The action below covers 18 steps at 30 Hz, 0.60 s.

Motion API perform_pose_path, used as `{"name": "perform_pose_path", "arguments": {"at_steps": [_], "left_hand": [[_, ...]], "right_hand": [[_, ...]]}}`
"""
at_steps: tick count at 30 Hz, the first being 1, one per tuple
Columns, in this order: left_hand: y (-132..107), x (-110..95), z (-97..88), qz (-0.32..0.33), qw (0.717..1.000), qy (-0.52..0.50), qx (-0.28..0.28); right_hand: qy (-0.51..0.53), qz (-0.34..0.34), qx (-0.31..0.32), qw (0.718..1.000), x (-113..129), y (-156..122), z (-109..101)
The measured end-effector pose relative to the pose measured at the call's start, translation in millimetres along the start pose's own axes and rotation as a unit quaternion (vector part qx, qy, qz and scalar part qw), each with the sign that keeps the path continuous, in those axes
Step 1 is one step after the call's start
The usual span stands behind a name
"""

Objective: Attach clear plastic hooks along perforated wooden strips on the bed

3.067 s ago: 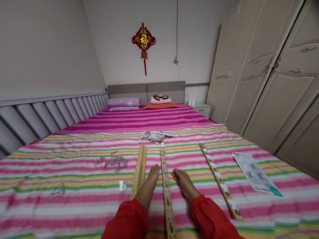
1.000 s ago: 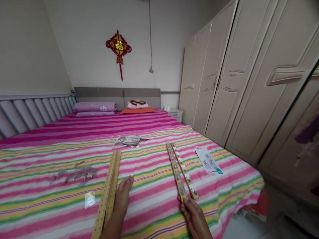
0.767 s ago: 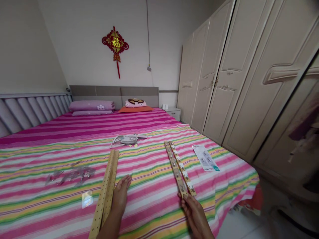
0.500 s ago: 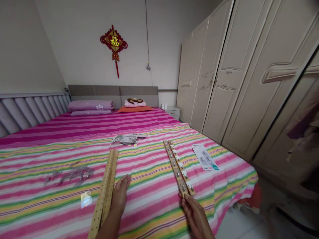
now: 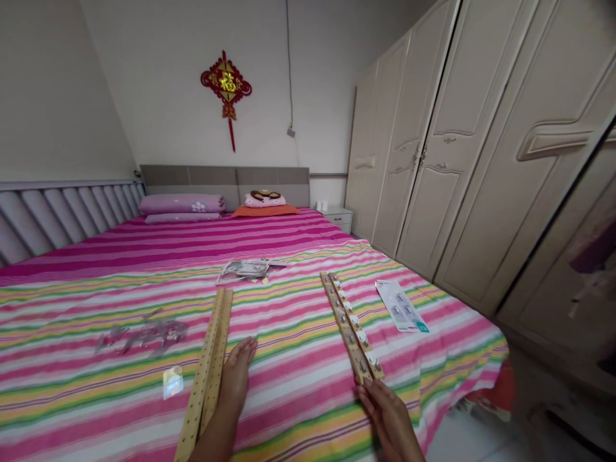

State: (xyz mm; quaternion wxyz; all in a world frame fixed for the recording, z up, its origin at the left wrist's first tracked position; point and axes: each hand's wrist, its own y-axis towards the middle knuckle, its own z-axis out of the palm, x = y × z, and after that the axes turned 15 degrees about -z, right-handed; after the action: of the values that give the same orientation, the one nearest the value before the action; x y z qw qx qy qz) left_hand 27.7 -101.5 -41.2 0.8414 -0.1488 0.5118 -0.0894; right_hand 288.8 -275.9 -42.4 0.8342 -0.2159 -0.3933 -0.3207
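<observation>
My left hand (image 5: 237,378) lies flat and open on the striped bedspread, its fingers right beside two bare perforated wooden strips (image 5: 209,364) that lie side by side. My right hand (image 5: 389,416) rests at the near end of two other wooden strips (image 5: 351,327), which carry rows of metal hooks and white pads. Its fingertips touch that near end; the fingers look stretched out, not gripping.
A white blister pack (image 5: 401,308) lies right of the hooked strips near the bed's edge. A pile of packets (image 5: 248,269) sits farther up the bed, loose clear wrappers (image 5: 144,332) to the left, a small shiny piece (image 5: 172,381) nearby. Wardrobes (image 5: 457,147) stand along the right.
About three seconds ago one hooked strip lay between my hands; now it lies beside the other hooked strip on the right. In the last second my right hand has drawn back slightly.
</observation>
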Motion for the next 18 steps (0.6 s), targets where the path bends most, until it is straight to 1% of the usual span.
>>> {"name": "perform_pose_path", "arguments": {"at_steps": [5,11,15,18], "left_hand": [[4,2,-2.2,0.004,1.000,-0.004,0.003],[7,7,-3.7,0.019,1.000,-0.015,0.003],[1,5,0.1,0.034,0.999,-0.019,-0.008],[-7,1,5.3,0.047,0.999,-0.007,-0.020]], "right_hand": [[-0.013,-0.008,-0.006,1.000,2,5,-4],[-0.024,-0.012,-0.013,1.000,6,9,-16],[-0.020,0.001,-0.012,1.000,4,6,-21],[-0.012,0.036,-0.030,0.999,-3,1,-25]]}}
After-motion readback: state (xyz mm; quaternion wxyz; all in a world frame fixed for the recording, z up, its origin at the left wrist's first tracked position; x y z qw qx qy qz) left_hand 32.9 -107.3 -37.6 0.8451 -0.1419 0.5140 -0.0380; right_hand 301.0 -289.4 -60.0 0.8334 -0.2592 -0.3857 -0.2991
